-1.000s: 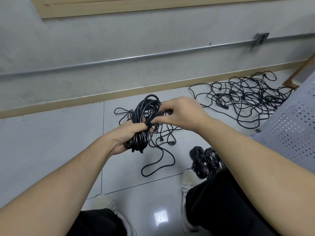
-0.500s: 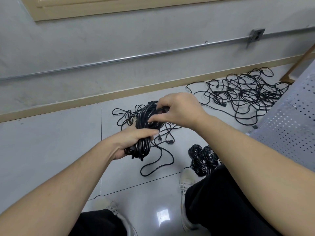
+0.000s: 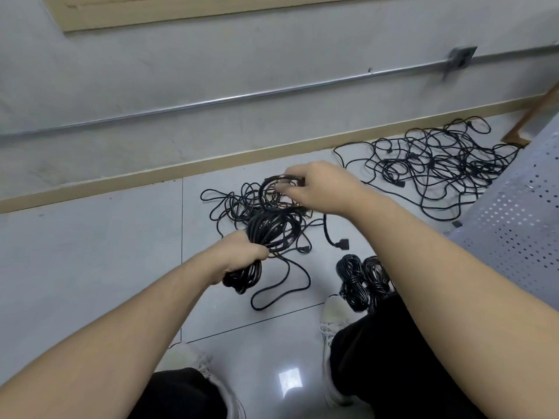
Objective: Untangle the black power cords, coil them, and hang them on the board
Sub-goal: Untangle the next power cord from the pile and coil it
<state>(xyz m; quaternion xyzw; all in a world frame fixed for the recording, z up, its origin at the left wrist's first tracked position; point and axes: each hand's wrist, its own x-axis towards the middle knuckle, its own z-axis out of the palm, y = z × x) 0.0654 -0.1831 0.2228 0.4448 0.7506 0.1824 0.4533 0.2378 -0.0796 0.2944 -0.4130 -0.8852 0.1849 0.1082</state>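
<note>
1. While the left hand squeezes the middle of a fat black coil, the right hand pinches the loose end of that cord and holds it up in a loop just above the coil.
2. Both hands have their fingers curled: the left ones wrap round the coil, and the right ones nip the cord end.
3. The coil is up in the air, over the floor, right above a small mess of loose cord.
4. What could go wrong: the coil could fall open if the left hand lets go a bit, because nothing ties it yet.
5. The loop could also catch on the loose cord under it, since they sit so close, and pull that mess up too.
6. A plug hangs near the right arm, and I think it might snag as the end is wound.
7. Counting: one coil in the hands, and two done coils lying side by side by the shoe.
8. Two messy piles are on the floor: the small one, and a big pile near the wall.
9. I see one holey grey board on the right, with no cords hanging on the part that shows.
</note>
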